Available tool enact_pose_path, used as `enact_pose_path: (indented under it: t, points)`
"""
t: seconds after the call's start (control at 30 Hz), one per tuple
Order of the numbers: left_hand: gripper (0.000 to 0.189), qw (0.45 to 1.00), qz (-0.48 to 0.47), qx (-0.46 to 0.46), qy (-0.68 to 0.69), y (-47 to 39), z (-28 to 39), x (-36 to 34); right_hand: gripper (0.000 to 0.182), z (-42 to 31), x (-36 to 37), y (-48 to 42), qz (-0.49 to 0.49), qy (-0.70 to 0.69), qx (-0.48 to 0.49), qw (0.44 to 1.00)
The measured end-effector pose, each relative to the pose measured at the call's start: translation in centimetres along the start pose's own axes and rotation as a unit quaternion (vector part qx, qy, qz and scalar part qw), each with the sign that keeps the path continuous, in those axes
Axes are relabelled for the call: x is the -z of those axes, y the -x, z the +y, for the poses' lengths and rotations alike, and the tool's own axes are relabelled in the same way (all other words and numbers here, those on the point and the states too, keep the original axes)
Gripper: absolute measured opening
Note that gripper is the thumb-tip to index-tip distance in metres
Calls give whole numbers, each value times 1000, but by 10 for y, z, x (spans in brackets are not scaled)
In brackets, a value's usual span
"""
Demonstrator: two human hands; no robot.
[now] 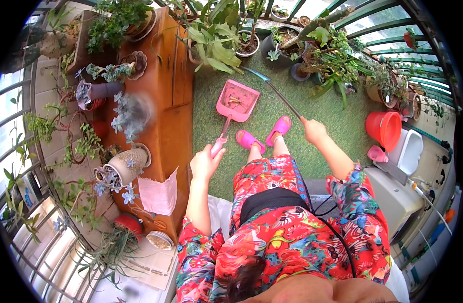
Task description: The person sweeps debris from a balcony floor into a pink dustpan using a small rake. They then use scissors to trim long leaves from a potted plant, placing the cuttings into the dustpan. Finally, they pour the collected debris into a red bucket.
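Note:
My left hand (204, 163) grips the pink handle of a long-handled dustpan (235, 114). Its pan rests on the green mat (212, 176), with dry plant scraps (235, 100) and specks of dirt inside. In my right hand (314, 130) is the thin metal handle of a broom (282, 97). The broom's blue head (255, 72) lies up ahead near the potted plants, right of the pan's far edge; its tip is partly hidden by leaves. Pink slippers (279, 130) are on my feet, just behind the dustpan.
A wooden cabinet (174, 128) runs along the left, carrying succulents, a pink cloth (158, 191) and scissors (159, 225). Several potted plants (284, 41) line the far railing. To the right stand red buckets (385, 128), a white basin (406, 151) and a washing machine (390, 193).

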State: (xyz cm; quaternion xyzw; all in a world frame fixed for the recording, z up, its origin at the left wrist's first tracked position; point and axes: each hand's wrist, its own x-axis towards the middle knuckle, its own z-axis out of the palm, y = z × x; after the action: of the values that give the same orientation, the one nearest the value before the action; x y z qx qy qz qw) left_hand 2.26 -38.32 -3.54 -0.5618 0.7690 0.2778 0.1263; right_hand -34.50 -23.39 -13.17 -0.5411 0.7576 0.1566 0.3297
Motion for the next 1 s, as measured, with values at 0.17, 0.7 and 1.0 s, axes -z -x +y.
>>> enact_pose_path:
  t: [0.17,0.7,1.0]
  points:
    - [47,999,-9,4,35,2,10,-16,50,-34,-22,15,-67,33,37,997]
    - [45,992,75,87,54,73,27,-29,48,48,11,-3,18,49,75,996]
    - [45,985,73,147,54,135,49,-56,33,113,-12,-16,-7,136,158,978]
